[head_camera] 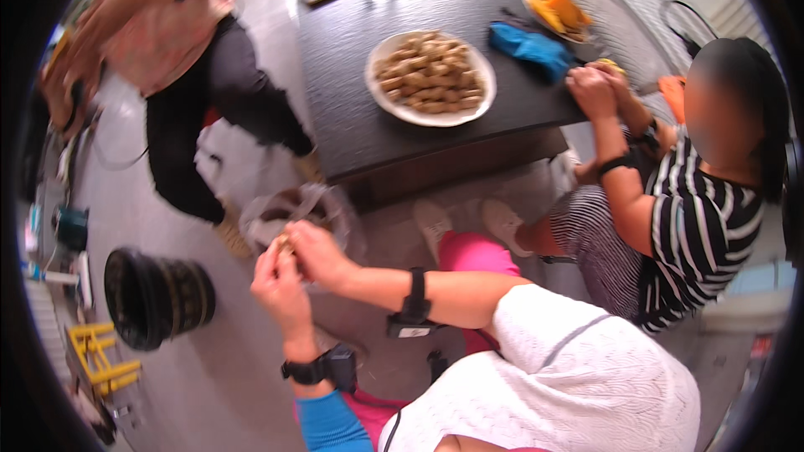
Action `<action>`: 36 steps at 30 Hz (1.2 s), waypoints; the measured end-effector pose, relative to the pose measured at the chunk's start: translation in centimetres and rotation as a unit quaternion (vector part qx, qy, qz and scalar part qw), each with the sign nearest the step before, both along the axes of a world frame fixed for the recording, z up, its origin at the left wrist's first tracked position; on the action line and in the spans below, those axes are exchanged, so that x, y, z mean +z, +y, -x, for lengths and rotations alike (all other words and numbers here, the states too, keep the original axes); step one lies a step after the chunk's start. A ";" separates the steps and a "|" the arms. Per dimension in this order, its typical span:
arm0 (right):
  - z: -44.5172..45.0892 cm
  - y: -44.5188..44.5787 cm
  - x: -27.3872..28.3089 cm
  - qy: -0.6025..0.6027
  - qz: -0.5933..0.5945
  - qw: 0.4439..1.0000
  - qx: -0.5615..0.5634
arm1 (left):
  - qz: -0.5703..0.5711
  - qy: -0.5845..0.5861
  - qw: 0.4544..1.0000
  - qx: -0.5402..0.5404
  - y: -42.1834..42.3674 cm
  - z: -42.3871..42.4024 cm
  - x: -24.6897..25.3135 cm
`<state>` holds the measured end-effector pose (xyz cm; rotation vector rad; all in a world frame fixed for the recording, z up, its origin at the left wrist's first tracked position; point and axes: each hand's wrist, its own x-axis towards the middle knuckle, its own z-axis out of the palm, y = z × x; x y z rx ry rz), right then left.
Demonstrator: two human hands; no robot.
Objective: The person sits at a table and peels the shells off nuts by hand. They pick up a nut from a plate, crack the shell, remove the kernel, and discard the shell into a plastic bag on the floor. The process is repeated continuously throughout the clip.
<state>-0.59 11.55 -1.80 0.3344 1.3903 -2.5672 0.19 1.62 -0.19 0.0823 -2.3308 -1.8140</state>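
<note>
My left hand [281,292] and my right hand [321,257] meet at the fingertips, pinching a small tan peanut [286,242] between them. Fingers cover most of it, and it is too small to tell whether its shell is cracked. Just beyond and partly behind my hands is a bin lined with a clear plastic bag [345,226]. Unshelled peanuts [433,69] are heaped in a white bowl [375,95] on the dark table [342,144].
A black bucket [160,298] and a yellow metal frame [103,358] are at left. A striped-shirted person [697,220] sits at right, hands by the table edge. Another person [182,75] is at upper left. A blue cloth [531,50] and a plate of orange pieces [559,16] lie on the table.
</note>
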 end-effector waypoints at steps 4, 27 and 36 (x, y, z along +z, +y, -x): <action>0.1 0.2 0.2 0.041 -0.018 0.999 -0.012 | -0.127 -0.056 0.990 -0.014 0.4 -0.2 0.2; 0.3 0.7 0.8 0.064 -0.010 0.998 0.012 | -0.216 -0.052 0.975 -0.004 0.9 -0.4 3.0; 0.3 1.1 1.3 0.043 -0.032 0.999 0.001 | 0.022 0.075 0.997 0.026 0.9 -0.5 2.4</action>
